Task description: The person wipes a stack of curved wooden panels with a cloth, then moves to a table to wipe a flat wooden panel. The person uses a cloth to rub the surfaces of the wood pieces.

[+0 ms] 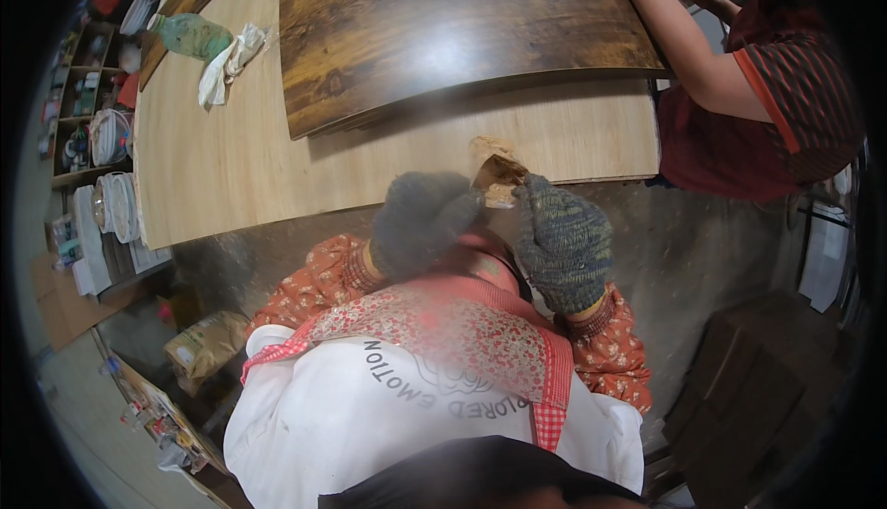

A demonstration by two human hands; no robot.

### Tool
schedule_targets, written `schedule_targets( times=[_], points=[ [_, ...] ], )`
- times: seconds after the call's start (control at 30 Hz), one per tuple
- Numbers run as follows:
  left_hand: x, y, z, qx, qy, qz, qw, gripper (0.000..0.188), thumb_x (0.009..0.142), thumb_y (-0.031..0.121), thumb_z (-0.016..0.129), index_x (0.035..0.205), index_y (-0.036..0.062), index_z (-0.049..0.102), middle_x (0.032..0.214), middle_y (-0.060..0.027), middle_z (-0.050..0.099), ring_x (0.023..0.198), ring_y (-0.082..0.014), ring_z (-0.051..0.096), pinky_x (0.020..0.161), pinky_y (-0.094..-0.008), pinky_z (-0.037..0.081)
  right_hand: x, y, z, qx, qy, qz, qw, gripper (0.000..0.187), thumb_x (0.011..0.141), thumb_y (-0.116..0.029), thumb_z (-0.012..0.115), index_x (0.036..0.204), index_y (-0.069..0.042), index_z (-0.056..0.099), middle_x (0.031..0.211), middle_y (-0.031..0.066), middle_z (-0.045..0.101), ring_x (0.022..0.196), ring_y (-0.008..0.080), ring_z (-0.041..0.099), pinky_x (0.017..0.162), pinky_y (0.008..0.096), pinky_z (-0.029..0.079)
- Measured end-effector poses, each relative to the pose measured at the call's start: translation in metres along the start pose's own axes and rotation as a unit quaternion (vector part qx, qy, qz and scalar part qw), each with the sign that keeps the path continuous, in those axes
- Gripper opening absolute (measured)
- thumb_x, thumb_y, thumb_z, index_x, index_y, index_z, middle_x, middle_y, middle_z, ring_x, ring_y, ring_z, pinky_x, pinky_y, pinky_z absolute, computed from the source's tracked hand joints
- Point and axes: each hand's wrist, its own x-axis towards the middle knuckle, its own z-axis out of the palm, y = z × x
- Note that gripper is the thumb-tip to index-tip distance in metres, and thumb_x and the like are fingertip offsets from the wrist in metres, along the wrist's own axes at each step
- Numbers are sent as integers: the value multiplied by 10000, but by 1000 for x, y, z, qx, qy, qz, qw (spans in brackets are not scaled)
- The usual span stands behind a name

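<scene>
Both my hands wear grey knitted gloves and meet in front of my body at the table's near edge. My right hand [565, 243] is closed, pinching a crumpled brown piece [499, 165] that looks like paper or stained cloth. My left hand [423, 223] is curled closed beside it, its fingertips close to the piece. A haze blurs this hand, and whatever it holds is hidden. Past the hands lies a glossy dark-stained wooden board [462, 33] on the pale wood table [222, 176].
A greenish plastic bottle [192, 36] and a crumpled white cloth [229, 64] lie on the table's left. At the right, another person [739, 103] leans an arm over the board. Shelves with supplies [97, 130] stand left; dark brown boxes [758, 389] sit lower right.
</scene>
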Motion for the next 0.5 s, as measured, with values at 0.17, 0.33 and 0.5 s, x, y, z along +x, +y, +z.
schedule_targets(
  times=[0.17,0.33,0.5],
  points=[
    [7,-2,-13,129,-30,146,980,162,877,145,636,825,-6,661,667,-143,609,596,-241,576,575,-359,456,5,-1,9,24,-10,-20,999,489,736,-115,622,1202,24,571,1028,194,660,906,350,644,798,440,516],
    [0,-9,-11,-19,5,-64,998,181,901,151,607,831,-9,655,626,-113,574,576,-137,518,554,-324,434,8,-2,15,28,15,-45,998,536,727,-136,647,1231,19,554,1022,194,657,900,351,639,794,439,510],
    [-9,-45,-17,-61,-23,-76,995,158,886,130,626,933,-18,659,742,-107,643,689,-153,608,641,-300,499,7,-1,18,67,-43,-13,997,575,709,-154,667,1247,12,547,1019,182,653,901,347,629,788,440,502]
  ],
)
